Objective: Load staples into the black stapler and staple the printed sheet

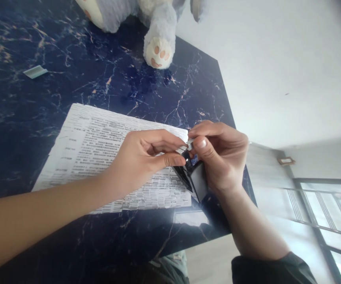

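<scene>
The two hands meet at the right of centre, probably brought close together because the silvery pieces between them are small and need fine fingertip control. The left hand (pixel 143 156) comes in from the lower left, its thumb and fingers nearly closed in a pinch, with a short silvery piece (pixel 181 149) between them. The right hand (pixel 226 156) has its thumb and forefinger almost together on a second silvery piece (pixel 190 144); whether the two are one part cannot be told. The black device (pixel 198 179), perhaps a stapler, slants down from the fingertips against the right palm, likely braced there to steady it; how the hidden right fingers grip it cannot be told. Printed paper (pixel 93 146) lies beneath the left hand across the middle of the frame, on a dark marbled table (pixel 114 83). A pale strip (pixel 36 71) lies at the upper left, well apart from the hands, and a plush toy (pixel 159 49) sits at the top, seemingly set back out of their way
</scene>
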{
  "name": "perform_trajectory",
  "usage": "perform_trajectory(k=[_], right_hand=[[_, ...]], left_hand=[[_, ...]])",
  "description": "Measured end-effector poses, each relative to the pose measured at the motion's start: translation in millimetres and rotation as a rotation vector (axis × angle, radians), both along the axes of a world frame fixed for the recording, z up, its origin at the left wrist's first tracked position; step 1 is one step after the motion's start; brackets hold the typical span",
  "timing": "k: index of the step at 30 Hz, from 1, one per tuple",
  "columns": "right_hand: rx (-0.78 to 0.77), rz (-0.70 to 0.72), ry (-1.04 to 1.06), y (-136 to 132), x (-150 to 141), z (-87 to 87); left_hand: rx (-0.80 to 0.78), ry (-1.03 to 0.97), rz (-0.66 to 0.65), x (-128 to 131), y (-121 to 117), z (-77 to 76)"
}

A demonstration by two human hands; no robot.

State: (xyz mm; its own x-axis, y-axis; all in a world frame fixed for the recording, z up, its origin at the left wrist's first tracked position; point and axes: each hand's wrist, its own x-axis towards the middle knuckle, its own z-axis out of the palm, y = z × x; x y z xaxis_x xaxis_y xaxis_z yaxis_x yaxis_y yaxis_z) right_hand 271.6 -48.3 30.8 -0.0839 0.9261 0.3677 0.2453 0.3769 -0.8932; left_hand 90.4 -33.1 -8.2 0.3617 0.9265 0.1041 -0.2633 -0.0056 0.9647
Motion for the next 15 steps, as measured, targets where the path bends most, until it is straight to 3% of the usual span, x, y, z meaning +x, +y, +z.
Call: perform_trajectory(k=[15], right_hand=[[0.112,-0.062,-0.107,-2.1,-4.8,4.0]], left_hand=[[-0.008,0.019,-0.012,-0.5,0.4,0.4]])
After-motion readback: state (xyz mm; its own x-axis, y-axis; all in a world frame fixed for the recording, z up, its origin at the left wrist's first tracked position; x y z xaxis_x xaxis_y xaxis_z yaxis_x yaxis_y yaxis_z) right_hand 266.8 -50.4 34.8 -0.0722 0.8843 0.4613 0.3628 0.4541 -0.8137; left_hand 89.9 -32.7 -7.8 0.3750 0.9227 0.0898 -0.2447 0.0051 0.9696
